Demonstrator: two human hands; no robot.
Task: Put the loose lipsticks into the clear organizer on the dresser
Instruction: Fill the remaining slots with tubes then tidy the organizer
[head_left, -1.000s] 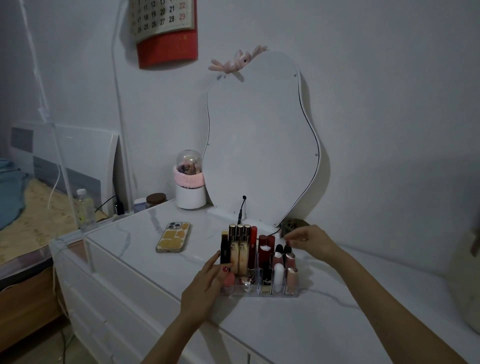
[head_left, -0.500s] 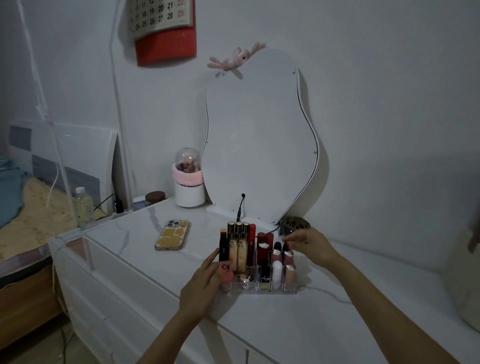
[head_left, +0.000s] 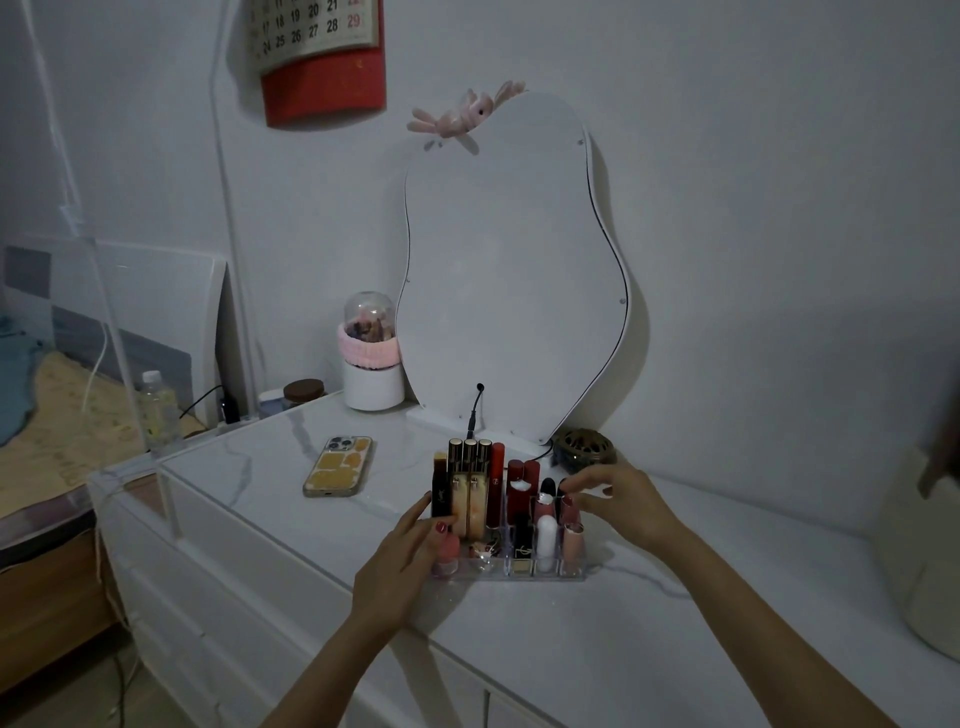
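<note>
organizer (head_left: 511, 569) clear plastic, tube lipsticks (head_left: 470, 486) upright | left hand (head_left: 402, 564) released against it | right hand (head_left: 621, 501) released

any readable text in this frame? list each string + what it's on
"17 18 19 20 21", "24 25 26 27 28 29": date rows on the wall calendar; its cut-off top row is unreadable.
"YSL" monogram, stacked vertically: on the black lipstick tube at the left end of the clear organizer.
Marks on the other lipsticks: too small to read.
Phone back: no legible text.
</note>
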